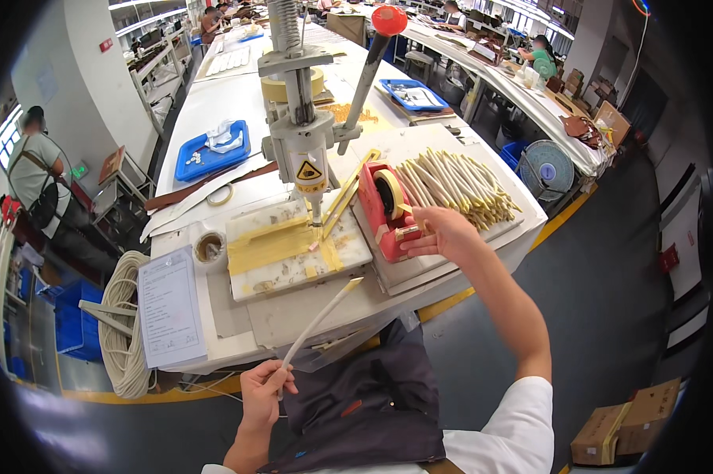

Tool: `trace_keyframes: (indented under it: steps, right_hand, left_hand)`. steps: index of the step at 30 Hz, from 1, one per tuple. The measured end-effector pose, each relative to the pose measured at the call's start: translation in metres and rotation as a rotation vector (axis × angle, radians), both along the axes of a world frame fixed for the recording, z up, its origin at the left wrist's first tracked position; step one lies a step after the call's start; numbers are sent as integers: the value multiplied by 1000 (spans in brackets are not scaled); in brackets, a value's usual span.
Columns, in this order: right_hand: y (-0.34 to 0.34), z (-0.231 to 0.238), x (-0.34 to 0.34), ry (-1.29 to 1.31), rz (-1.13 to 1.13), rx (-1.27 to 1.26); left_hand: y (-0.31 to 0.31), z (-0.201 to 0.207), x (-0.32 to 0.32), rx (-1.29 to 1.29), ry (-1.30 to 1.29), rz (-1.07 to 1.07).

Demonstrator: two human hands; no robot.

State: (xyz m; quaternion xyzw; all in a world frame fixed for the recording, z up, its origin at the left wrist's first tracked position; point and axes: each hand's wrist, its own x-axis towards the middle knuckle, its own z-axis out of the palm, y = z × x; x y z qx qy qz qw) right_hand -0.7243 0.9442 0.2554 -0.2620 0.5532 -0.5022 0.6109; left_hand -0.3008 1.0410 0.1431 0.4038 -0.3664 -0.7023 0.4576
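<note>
My left hand [266,392] holds the lower end of a white cord length [313,326], which slants up to the right and has yellow tape round its tip. My right hand [449,237] is at the red tape dispenser [365,193], its thumb and forefinger pinching the loose end of the yellowish tape [405,208]. The tape roll sits inside the dispenser. Right beside it lies a pile of similar cord lengths [443,183] with yellow tips. Left of the dispenser, a hand press [311,150] stands over a white board [250,283] partly covered in yellow tape.
The press lever ends in a red knob [389,20]. A blue tray [184,167] with small white pieces sits at the left, another blue tray [420,103] farther back. A printed sheet [169,304] and a cord coil [118,347] hang at the table's left front. A person [45,174] stands left.
</note>
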Motion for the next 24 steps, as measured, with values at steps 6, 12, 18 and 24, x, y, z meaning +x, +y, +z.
trace_keyframes:
  steps: [6,12,18,24]
  right_hand:
    - [30,-37,25,53,-219,-238]
    - [35,-77,26,254,-278,-364]
    - [29,-87,26,618,-337,-453]
    - [56,-96,13,625,-368,-356]
  left_hand:
    - [-6,8,0,-14,-18,13]
    - [-12,19,-12,-32,-23,17]
    - [-17,31,-23,-18,-13,-45]
    - [-19,40,-34,-9,-71,-79]
